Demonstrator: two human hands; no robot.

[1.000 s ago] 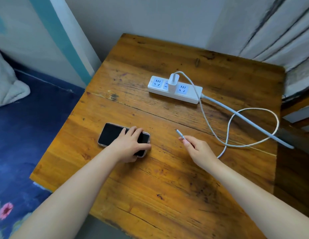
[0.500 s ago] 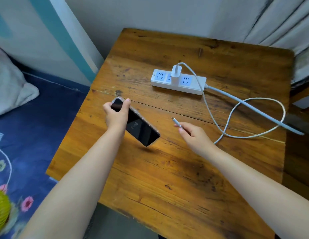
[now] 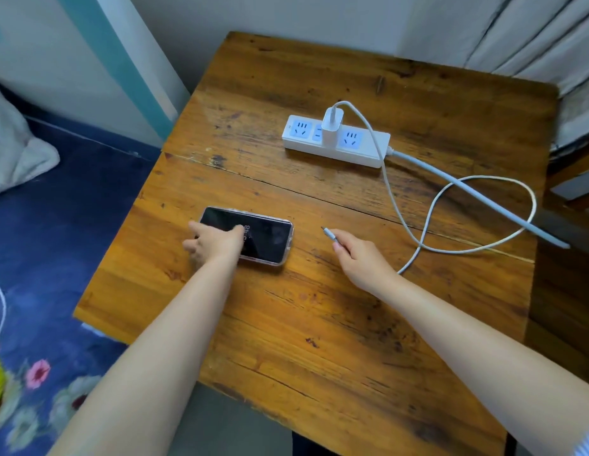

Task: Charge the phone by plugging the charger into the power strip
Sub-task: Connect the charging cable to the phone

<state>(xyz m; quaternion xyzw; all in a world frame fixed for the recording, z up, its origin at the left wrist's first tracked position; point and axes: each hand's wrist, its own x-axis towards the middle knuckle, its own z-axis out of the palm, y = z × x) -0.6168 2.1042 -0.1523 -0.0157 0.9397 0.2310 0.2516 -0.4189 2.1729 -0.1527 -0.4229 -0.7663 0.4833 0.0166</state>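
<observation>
A black phone [image 3: 266, 236] in a clear case lies flat and screen up on the wooden table [image 3: 319, 324]. My left hand [image 3: 214, 243] grips its left end, thumb on the screen. My right hand [image 3: 359, 255] pinches the white cable near its connector tip [image 3: 328, 234], which points left at the phone's right end, a short gap away. The cable [image 3: 484, 246] loops to the right and runs back to a white charger [image 3: 332, 128] plugged into the middle socket of the white power strip [image 3: 365, 149].
The power strip's thick grey cord [image 3: 467, 192] runs off the table's right edge. A bed with a blue flowered sheet [image 3: 39, 258] and a grey pillow [image 3: 10, 143] lies to the left. Pale curtains [image 3: 533, 34] hang at the back right.
My left hand lifted the phone and tilted it half a second ago, then laid it flat on the table again with the screen lit. My right hand kept holding the cable tip.
</observation>
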